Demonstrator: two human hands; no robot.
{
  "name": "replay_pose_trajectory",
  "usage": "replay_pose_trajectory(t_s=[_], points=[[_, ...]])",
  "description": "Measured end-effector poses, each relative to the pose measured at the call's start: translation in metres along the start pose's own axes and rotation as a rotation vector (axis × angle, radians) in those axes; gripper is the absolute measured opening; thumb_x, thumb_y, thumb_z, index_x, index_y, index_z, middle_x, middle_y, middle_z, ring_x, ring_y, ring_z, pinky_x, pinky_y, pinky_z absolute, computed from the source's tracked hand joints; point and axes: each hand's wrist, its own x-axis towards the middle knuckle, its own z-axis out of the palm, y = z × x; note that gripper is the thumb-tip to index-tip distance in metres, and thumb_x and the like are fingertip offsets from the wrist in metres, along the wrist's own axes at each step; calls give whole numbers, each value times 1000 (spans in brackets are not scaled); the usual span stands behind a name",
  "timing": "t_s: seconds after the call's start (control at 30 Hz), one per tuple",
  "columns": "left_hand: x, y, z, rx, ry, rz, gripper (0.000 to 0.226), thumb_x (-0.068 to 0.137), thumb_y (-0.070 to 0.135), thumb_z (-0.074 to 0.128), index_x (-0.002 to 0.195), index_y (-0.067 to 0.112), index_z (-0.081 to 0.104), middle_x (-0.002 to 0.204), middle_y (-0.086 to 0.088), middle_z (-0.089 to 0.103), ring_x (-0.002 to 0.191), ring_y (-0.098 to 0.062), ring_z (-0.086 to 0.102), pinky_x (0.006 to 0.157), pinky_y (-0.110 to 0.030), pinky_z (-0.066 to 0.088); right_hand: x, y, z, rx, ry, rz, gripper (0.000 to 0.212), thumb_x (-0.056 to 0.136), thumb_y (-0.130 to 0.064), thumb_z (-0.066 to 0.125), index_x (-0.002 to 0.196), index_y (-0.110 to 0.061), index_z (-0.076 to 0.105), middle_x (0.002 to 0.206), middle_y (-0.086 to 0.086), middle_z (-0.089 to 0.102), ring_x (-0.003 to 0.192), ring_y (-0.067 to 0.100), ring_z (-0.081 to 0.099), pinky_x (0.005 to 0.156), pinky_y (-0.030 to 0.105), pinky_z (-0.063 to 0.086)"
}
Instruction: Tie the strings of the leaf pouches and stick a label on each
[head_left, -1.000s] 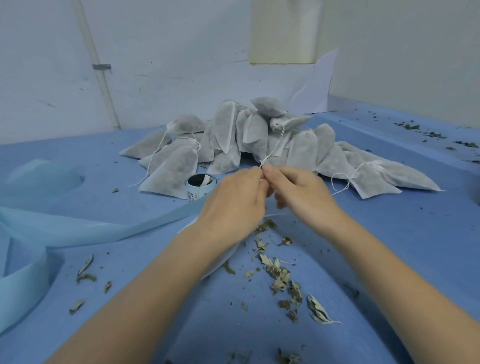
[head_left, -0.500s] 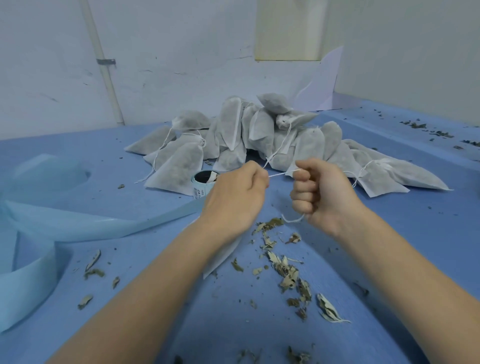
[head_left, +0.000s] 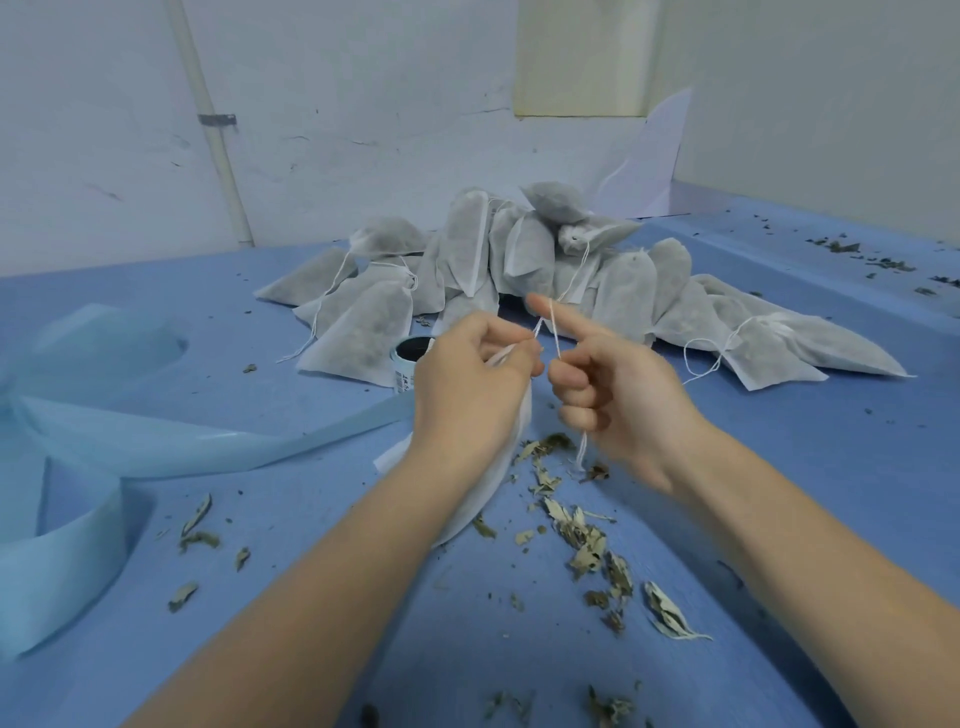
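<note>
Blue table (head_left: 779, 467), frame centre: left hand (head_left: 470, 384) gripping white mesh leaf pouch (head_left: 498, 467), right hand (head_left: 618, 395) looping thin white string (head_left: 555, 332); knot unfinished, label unseen, grey pouch pile (head_left: 519, 270) behind.

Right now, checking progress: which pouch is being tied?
The pouch gripped in the left hand, apart from the pile; the right hand loops its string.
</note>
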Motion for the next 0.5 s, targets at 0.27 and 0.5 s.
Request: replay_pose_trajectory(t_s=[0.27,0.5], points=[[-2,-1,4,164,-36,22,15,89,28,61,87,18,72,78,7,72,85,-6,67,86,-29,50,-3,1,1,-537,69,-76,51,92,3,36,128,-23,59,43,-15,43,36,1,37,40,10,28],[-1,-1,5,178,-2,8,19,91,23,55,82,17,71,72,11,68,76,0,61,72,-14,44,-1,10,1,-923,225,-355,14,93,-7,51,96,-19,45,60,-3,53,49,-5,48,54,8,37]])
